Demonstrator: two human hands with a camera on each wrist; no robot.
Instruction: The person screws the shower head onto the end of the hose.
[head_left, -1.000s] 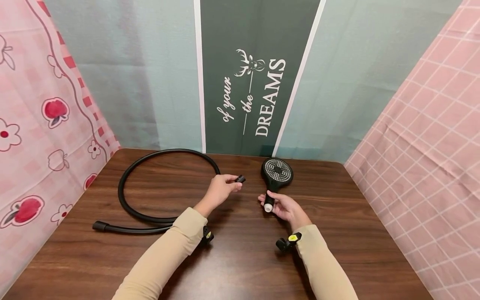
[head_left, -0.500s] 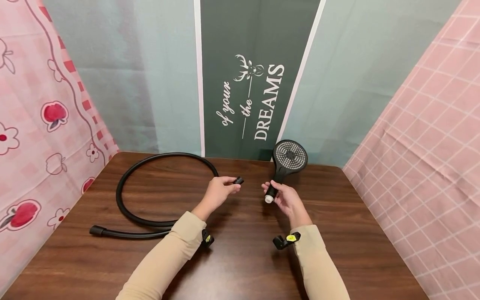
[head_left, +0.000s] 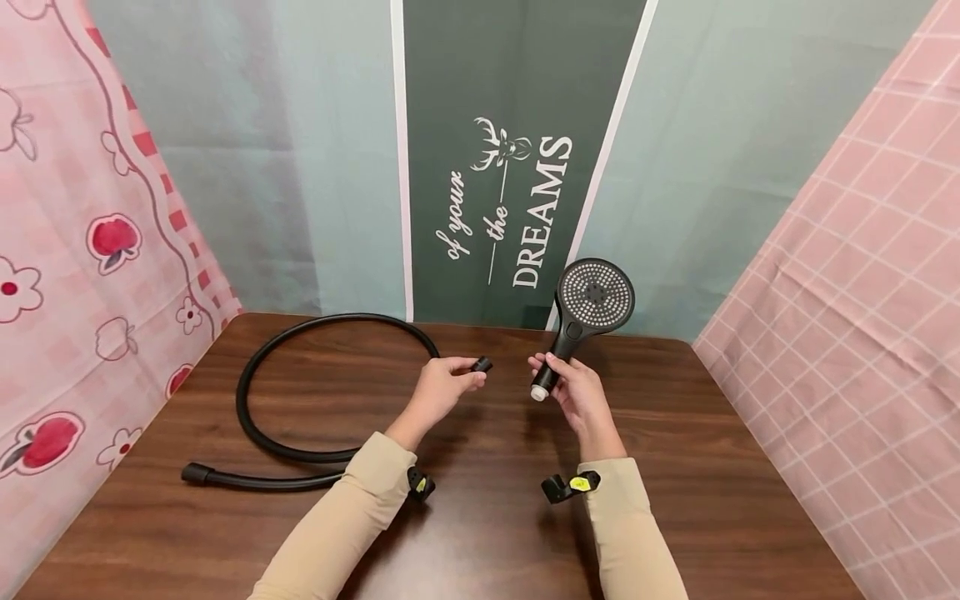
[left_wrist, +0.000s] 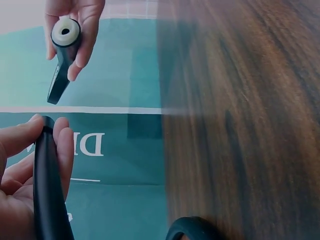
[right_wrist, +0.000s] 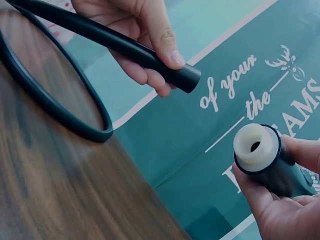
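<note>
A black shower hose (head_left: 243, 400) curves in a loop over the table's left half. My left hand (head_left: 441, 388) pinches the hose near one end, and that end fitting (head_left: 482, 364) sticks out past the fingertips toward the right. In my right hand (head_left: 583, 397) is the handle of a black shower head (head_left: 596, 293), lifted above the table with its spray face toward the head camera. The handle's white hollow connector (right_wrist: 256, 145) points down and left, apart from the hose end (right_wrist: 187, 78). Both hands are in the air, a short gap between them.
The hose's other end (head_left: 197, 474) lies on the brown wooden table (head_left: 480, 533) at the left. A green and grey cloth (head_left: 480, 75) hangs behind the table. Pink cloths stand along the left (head_left: 52, 275) and right (head_left: 847, 333) sides.
My right hand has raised the shower head off the table, and its head has swung up and to the right. My left hand keeps nearly the same place with the hose.
</note>
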